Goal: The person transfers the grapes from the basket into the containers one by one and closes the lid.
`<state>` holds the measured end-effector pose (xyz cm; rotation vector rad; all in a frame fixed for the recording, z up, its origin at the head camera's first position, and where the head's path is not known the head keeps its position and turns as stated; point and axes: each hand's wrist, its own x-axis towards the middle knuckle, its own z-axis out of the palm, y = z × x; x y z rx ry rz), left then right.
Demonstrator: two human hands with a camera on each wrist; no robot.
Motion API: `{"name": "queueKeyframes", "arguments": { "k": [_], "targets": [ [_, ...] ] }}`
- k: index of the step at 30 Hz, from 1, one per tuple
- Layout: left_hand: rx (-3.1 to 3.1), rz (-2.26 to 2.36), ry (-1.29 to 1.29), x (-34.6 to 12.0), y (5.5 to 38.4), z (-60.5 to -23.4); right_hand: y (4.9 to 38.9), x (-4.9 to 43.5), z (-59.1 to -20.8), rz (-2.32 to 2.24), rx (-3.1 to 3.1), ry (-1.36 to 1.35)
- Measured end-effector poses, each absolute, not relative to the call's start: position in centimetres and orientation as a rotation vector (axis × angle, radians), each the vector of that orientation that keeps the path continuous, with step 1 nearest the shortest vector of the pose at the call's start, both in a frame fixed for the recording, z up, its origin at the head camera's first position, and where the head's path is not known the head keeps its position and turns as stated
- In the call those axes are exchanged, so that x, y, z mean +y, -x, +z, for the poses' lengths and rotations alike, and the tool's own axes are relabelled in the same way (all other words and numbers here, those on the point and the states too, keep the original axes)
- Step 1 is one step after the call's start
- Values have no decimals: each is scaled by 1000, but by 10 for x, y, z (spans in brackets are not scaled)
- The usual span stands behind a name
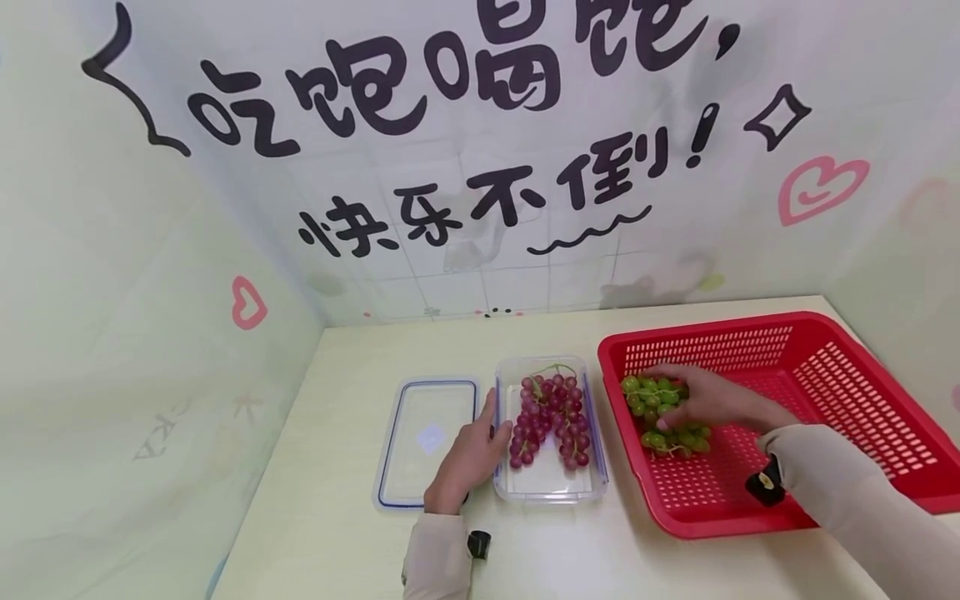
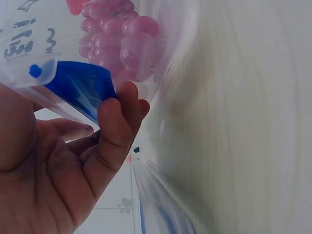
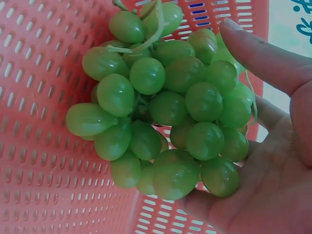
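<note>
A clear plastic container (image 1: 551,487) with blue side flaps holds bunches of red grapes (image 1: 555,408). My left hand (image 1: 468,454) holds its left side, thumb at the rim and fingers outside against the blue flap (image 2: 80,87). Inside the red basket (image 1: 720,530), my right hand (image 1: 708,396) grips a bunch of green grapes (image 1: 651,393). In the right wrist view, thumb and fingers lie on either side of green grapes (image 3: 168,107). More green grapes (image 1: 678,440) lie just nearer me in the basket.
The container's clear lid (image 1: 412,442), edged with a blue seal, lies flat on the pale table (image 1: 330,467) left of the container. A wall (image 1: 465,283) with black lettering stands behind the table, with side walls at left and right.
</note>
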<state>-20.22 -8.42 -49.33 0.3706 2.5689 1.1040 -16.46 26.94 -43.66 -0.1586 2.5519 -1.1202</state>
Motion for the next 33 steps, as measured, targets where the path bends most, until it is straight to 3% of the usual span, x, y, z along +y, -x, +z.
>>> {"name": "queueKeyframes", "arguments": {
  "k": [33],
  "targets": [
    [2582, 1087, -406, -85, 205, -497, 168, 277, -437, -1168, 2626, 57]
  ]
}}
